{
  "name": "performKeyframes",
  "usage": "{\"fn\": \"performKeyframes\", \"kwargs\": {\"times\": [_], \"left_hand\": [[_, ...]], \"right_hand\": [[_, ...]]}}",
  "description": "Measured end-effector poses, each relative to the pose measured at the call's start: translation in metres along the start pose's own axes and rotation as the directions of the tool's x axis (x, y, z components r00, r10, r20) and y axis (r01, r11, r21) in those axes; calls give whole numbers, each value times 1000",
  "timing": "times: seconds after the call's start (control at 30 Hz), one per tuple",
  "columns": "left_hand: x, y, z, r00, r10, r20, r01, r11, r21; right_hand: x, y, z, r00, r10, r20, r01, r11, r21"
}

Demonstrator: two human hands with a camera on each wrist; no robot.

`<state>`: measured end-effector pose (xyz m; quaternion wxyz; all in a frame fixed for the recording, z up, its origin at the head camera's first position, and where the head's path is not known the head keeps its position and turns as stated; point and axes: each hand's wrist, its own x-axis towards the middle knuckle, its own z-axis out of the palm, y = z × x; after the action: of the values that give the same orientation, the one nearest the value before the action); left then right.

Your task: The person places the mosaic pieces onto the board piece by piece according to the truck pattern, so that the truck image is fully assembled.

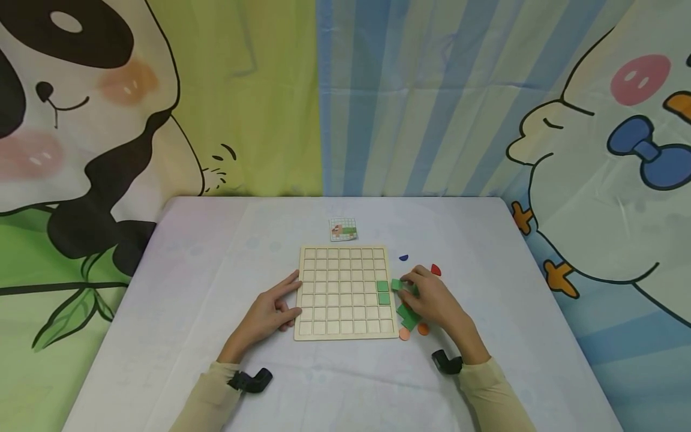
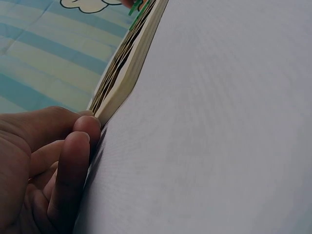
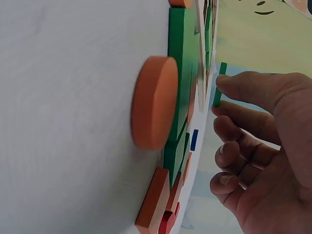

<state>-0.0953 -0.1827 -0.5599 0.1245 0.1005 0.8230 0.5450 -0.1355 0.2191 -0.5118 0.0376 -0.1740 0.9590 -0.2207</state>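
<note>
A pale wooden grid board (image 1: pixel 345 327) lies on the table, with two green square tiles (image 1: pixel 382 292) in cells of its right column. My left hand (image 1: pixel 270 306) touches the board's left edge, index finger and thumb spread along it; the left wrist view shows those fingertips at its edge. Between thumb and index finger, my right hand (image 1: pixel 432 295) pinches a green square tile (image 3: pixel 221 84), held above the surface by the board's right edge. Below that hand lie more green pieces (image 1: pixel 409 318), partly hidden by it.
Beside the board's right edge are orange round pieces (image 1: pixel 423 329), a red piece (image 1: pixel 435 270) and a blue half-round piece (image 1: pixel 403 257). A small picture card (image 1: pixel 343 229) lies behind the board. Printed curtains (image 1: pixel 410 96) stand behind the table.
</note>
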Motion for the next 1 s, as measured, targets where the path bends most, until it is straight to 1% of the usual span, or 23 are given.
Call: {"fn": "performKeyframes", "kwargs": {"times": [0.23, 0.53, 0.63, 0.77, 1.0], "left_hand": [[0, 0, 0, 1000, 5, 2, -5, 1000, 1], [0, -2, 0, 1000, 14, 3, -14, 1000, -7], [0, -2, 0, 1000, 17, 3, -17, 1000, -4], [0, -3, 0, 1000, 14, 3, -14, 1000, -3], [-1, -3, -1, 1000, 19, 2, -19, 1000, -12]], "right_hand": [[2, -6, 0, 1000, -16, 17, 16, 1000, -7], [6, -11, 3, 993, -114, 10, 114, 993, -2], [8, -14, 4, 992, -127, 11, 127, 992, -1], [12, -17, 7, 989, -144, 16, 144, 989, -25], [16, -22, 8, 989, -144, 29, 145, 988, -49]]}}
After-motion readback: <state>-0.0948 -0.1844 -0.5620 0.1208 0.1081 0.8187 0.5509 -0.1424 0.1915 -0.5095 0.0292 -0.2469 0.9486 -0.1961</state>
